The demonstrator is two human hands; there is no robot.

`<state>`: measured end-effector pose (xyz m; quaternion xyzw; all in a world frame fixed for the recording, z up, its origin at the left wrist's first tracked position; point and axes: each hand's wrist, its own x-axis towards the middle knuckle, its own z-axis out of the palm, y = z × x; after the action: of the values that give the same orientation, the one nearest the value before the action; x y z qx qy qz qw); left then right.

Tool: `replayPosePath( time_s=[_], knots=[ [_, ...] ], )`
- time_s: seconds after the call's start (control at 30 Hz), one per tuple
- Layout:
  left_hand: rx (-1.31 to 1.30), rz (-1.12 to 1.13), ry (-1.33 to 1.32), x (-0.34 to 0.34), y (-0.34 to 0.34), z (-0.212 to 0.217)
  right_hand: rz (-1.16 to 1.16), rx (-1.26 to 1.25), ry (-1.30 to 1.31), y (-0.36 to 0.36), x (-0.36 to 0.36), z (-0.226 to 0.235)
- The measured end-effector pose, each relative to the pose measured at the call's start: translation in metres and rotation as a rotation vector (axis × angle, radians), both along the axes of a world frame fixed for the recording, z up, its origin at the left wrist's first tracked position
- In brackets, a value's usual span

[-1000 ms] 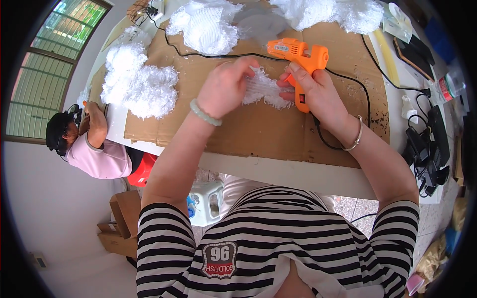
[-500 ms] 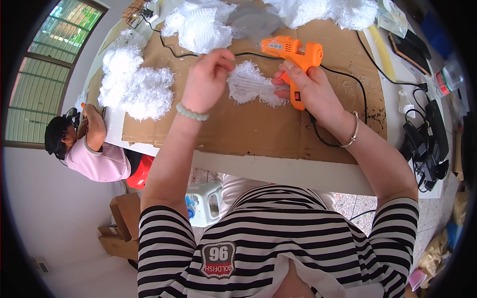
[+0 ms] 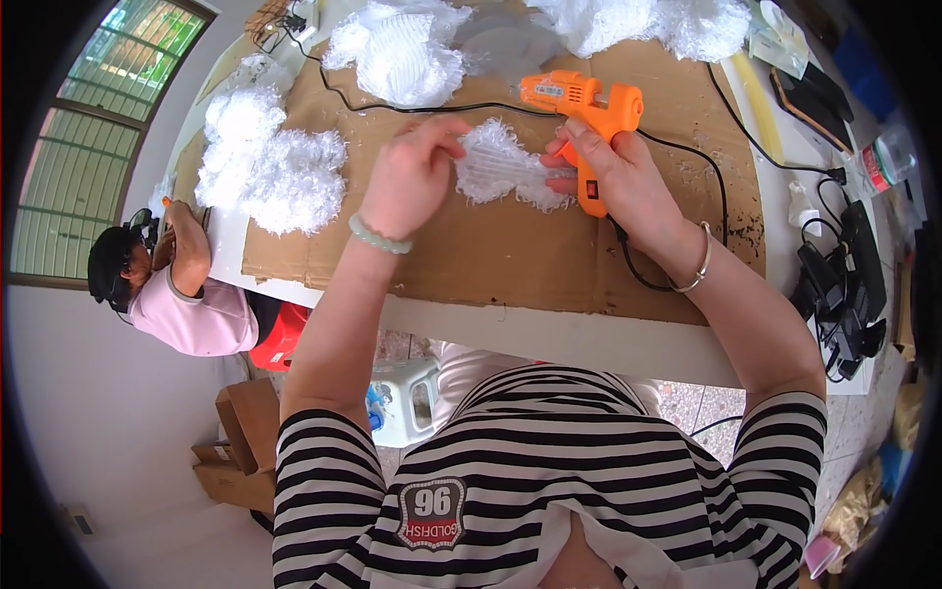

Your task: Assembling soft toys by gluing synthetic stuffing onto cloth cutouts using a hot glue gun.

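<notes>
My right hand (image 3: 628, 182) grips an orange hot glue gun (image 3: 610, 123), its nozzle pointing left. On the cardboard below lies a piece of white fringed fabric (image 3: 505, 167); the right fingertips are by its right end. At the left end of that piece is my left hand (image 3: 412, 172), with its fingers bent inward. Whatever those fingers may pinch is too small or hidden to make out. A black cord (image 3: 724, 196) trails from the glue gun across the cardboard.
Brown cardboard (image 3: 471, 265) covers much of the white table. White fringed bundles (image 3: 294, 177) lie at left, with a larger white bundle (image 3: 402, 59) and others at the back. Black devices (image 3: 834, 294) and a plastic bottle (image 3: 883, 162) stand right. Another person (image 3: 191, 304) sits at far left.
My left hand has come down slightly and toward the right, closer to the fringed piece's left end. The glue gun has barely moved in my right hand.
</notes>
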<state>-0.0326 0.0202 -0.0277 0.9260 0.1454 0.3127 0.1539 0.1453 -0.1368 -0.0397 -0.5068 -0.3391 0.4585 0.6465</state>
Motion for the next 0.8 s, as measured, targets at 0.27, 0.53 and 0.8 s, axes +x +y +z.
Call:
replayPosePath(
  time_s=[0.27,0.53,0.8],
  knots=[
    [0.041,0.002,0.075,0.005,-0.003,0.002,0.001,0.001,-0.015,0.002,0.0,0.0],
    [-0.178,0.095,-0.072,0.004,-0.008,0.008,-0.007,-0.018,-0.014,0.0,0.002,0.0],
    [-0.259,0.066,-0.062,-0.007,0.0,0.003,0.035,-0.002,-0.053,0.001,0.0,0.001]
  ],
)
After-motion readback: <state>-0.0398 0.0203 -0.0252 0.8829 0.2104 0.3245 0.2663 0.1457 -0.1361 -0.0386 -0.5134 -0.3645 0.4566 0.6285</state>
